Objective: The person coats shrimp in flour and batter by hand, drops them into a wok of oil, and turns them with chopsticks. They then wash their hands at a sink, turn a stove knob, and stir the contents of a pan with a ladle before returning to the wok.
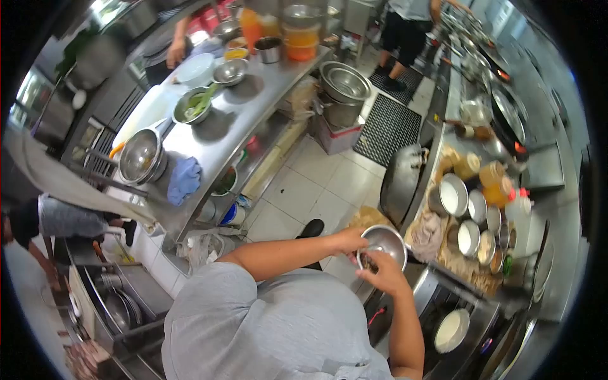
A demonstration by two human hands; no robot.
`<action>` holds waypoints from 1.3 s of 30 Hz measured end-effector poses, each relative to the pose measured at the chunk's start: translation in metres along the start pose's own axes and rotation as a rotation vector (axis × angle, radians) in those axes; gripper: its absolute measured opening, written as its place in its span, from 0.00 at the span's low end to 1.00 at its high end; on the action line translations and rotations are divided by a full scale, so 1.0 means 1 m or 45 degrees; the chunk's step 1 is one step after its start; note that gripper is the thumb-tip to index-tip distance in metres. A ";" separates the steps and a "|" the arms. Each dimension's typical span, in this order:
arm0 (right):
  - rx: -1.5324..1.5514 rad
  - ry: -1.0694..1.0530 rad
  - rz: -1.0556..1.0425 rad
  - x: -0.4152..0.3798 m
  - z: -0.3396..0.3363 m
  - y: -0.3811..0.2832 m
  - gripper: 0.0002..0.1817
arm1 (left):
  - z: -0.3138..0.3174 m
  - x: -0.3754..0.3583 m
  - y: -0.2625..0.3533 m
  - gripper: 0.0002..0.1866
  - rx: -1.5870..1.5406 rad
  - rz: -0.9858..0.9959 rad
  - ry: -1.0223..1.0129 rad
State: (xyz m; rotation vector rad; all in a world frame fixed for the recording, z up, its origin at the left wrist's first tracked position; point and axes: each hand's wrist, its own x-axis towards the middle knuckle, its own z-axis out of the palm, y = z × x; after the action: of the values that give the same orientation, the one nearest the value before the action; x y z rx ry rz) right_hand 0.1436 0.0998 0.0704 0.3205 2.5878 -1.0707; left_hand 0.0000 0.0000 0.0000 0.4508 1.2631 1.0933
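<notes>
A shiny metal bowl (394, 239) is held in front of my body, tilted so that its inside shows. My left hand (350, 241) grips the bowl at its left rim. My right hand (385, 276) is at the near side of the bowl, its curled fingers reaching over the rim. Small dark bits (370, 262) show by those fingertips; their kind is too small to make out. Just beyond the bowl, a crumpled tan cloth or paper (369, 217) lies near a large dark wok (403, 183).
To the right, a counter holds several metal pots (452, 195) and a crumpled cloth (427, 235). A pot of white contents (451, 330) stands lower right. On the left, a steel table (235, 120) carries bowls and a blue cloth (184, 180). Other people stand farther off.
</notes>
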 end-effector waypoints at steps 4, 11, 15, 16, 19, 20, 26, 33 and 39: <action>0.133 -0.136 -0.128 0.026 0.037 -0.044 0.34 | -0.050 -0.064 -0.018 0.15 -0.211 -0.184 0.039; 0.686 -0.477 0.030 0.165 -0.009 -0.067 0.30 | -0.160 -0.064 0.006 0.15 -0.400 -0.074 0.127; 1.520 -0.326 0.359 0.257 -0.043 -0.130 0.18 | -0.216 -0.101 0.031 0.15 -0.500 0.086 0.327; 1.674 -0.291 0.346 0.283 -0.052 -0.142 0.18 | -0.237 -0.107 0.044 0.16 -0.481 0.169 0.374; 1.897 -0.277 0.226 0.339 -0.091 -0.202 0.18 | -0.281 -0.121 0.054 0.17 -0.570 0.182 0.480; 1.861 -0.301 0.142 0.354 -0.111 -0.227 0.18 | -0.293 -0.127 0.057 0.16 -0.568 0.202 0.517; 1.631 -0.340 -0.611 0.430 -0.264 -0.399 0.18 | -0.327 -0.157 0.049 0.18 -0.703 0.265 0.747; 1.053 -0.069 -0.984 0.550 -0.382 -0.553 0.13 | -0.327 -0.172 0.029 0.18 -0.957 0.364 1.153; -0.015 0.213 -1.011 0.661 -0.397 -0.594 0.13 | -0.316 -0.157 0.028 0.18 -1.254 0.543 1.573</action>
State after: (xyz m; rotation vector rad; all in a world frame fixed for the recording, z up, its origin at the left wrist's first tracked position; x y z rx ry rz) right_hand -0.7416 0.0269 0.4696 -0.7151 2.9322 -1.2902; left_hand -0.2867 -0.2077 0.0095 -0.8958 1.4157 2.3367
